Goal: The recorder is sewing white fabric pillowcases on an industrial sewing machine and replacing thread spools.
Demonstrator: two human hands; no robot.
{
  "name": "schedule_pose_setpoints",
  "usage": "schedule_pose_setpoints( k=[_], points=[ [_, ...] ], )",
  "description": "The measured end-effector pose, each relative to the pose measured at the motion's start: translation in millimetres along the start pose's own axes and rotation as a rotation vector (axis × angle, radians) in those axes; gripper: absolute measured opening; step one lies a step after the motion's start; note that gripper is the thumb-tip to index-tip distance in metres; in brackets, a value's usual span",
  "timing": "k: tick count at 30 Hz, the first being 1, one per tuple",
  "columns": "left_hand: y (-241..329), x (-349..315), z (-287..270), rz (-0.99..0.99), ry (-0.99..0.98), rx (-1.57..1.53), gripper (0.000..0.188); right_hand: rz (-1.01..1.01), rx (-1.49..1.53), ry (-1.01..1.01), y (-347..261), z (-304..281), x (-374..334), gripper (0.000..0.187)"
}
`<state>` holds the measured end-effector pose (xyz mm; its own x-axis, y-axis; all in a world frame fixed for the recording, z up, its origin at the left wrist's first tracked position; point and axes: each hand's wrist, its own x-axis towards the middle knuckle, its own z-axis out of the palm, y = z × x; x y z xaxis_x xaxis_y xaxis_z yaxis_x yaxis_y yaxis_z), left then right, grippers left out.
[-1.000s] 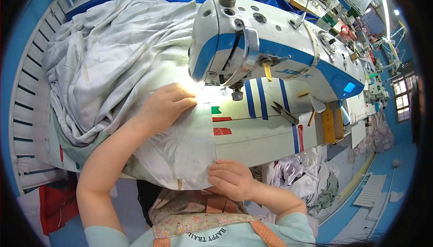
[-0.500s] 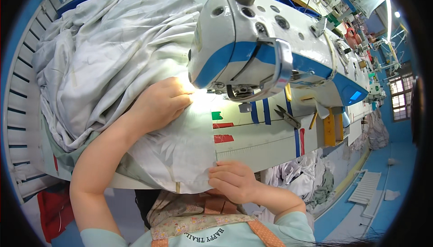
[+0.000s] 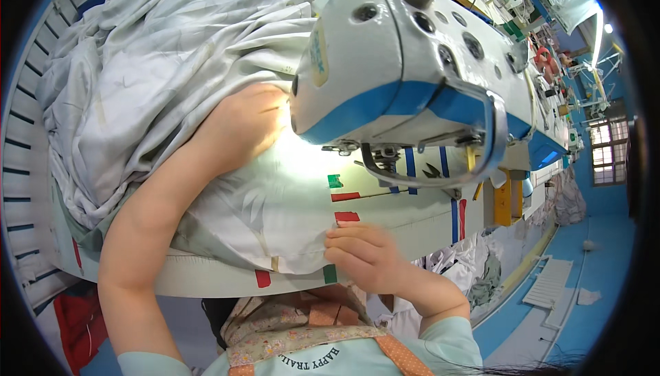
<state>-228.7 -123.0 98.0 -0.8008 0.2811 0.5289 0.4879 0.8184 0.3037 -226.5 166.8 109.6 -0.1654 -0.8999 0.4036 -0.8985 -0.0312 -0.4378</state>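
Note:
A pale white and grey patterned fabric (image 3: 240,218) lies under the head of a white and blue sewing machine (image 3: 357,53). My left hand (image 3: 251,125) rests on the fabric just left of the needle area, fingers curled against the cloth. Glare and the machine head partly hide those fingertips. With closed fingers, my right hand (image 3: 364,252) pinches the cloth's near right edge; it is slightly blurred. The rest of the fabric is heaped in loose folds to the left of my left arm.
Scissors (image 3: 440,180) lie right of the needle area, partly behind a metal loop on the machine. Red, green and blue tape strips mark the white table (image 3: 199,276). A yellow box (image 3: 507,198) stands further right. A white slatted rail (image 3: 24,170) borders the left side.
My right hand and the fabric's near edge have moved away from me, uncovering red and green tape at the table's front. My left hand has shifted slightly farther too. The machine appears larger.

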Motion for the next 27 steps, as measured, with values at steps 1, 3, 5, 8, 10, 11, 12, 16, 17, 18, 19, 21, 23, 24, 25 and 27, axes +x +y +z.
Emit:
schedule_pose_setpoints(
  k=[1, 3, 5, 8, 10, 11, 12, 16, 17, 18, 19, 21, 23, 24, 25, 27],
  points=[
    [-4, 0, 1, -0.005, 0.001, -0.001, 0.006, -0.005, -0.003, -0.013, 3, 0, 2, 0.016],
    [-10, 1, 5, -0.032, 0.059, 0.008, 0.006, -0.010, -0.005, -0.025, 5, 0, 5, 0.016],
    [-17, 2, 7, -0.005, 0.092, -0.001, 0.007, -0.014, -0.001, -0.040, 6, -1, 9, 0.016],
    [-28, 7, 5, 0.013, 0.126, 0.008, 0.008, -0.049, -0.109, -0.119, 13, -5, 15, 0.016],
    [-36, 9, -1, 0.012, 0.114, 0.022, 0.011, -0.044, -0.050, -0.034, 18, -4, 26, 0.016],
    [-33, 6, -3, 0.002, 0.110, 0.032, 0.011, -0.054, -0.038, -0.033, 17, -3, 28, 0.016],
    [-31, 7, 0, -0.045, 0.083, 0.008, 0.012, -0.018, -0.017, -0.025, 20, -1, 28, 0.017],
    [43, -10, -8, -0.193, -0.034, -0.093, 0.035, 0.166, 0.039, 0.010, 21, -2, 19, 0.020],
    [72, -18, -10, -0.283, -0.062, -0.208, 0.040, 0.228, 0.032, 0.024, 19, 0, 18, 0.019],
    [100, -20, -16, -0.282, -0.055, -0.223, 0.046, 0.192, 0.034, 0.040, 19, -2, 24, 0.019],
    [118, -27, -14, -0.283, -0.056, -0.215, 0.046, 0.186, 0.037, 0.044, 20, 0, 25, 0.019],
    [139, -37, -1, -0.336, -0.058, -0.128, 0.044, 0.135, 0.025, 0.095, 21, 4, 24, 0.020],
    [137, -46, 8, -0.247, -0.048, -0.057, 0.034, 0.091, 0.034, 0.102, 22, 4, 20, 0.021],
    [133, -49, 11, -0.156, -0.043, 0.001, 0.024, 0.061, 0.042, 0.105, 23, 5, 18, 0.022],
    [130, -50, 14, -0.147, -0.043, 0.009, 0.024, 0.056, 0.036, 0.115, 23, 6, 16, 0.022],
    [124, -49, 16, 0.043, 0.043, 0.011, 0.011, -0.102, -0.118, 0.068, 23, 7, 13, 0.025]
  ],
)
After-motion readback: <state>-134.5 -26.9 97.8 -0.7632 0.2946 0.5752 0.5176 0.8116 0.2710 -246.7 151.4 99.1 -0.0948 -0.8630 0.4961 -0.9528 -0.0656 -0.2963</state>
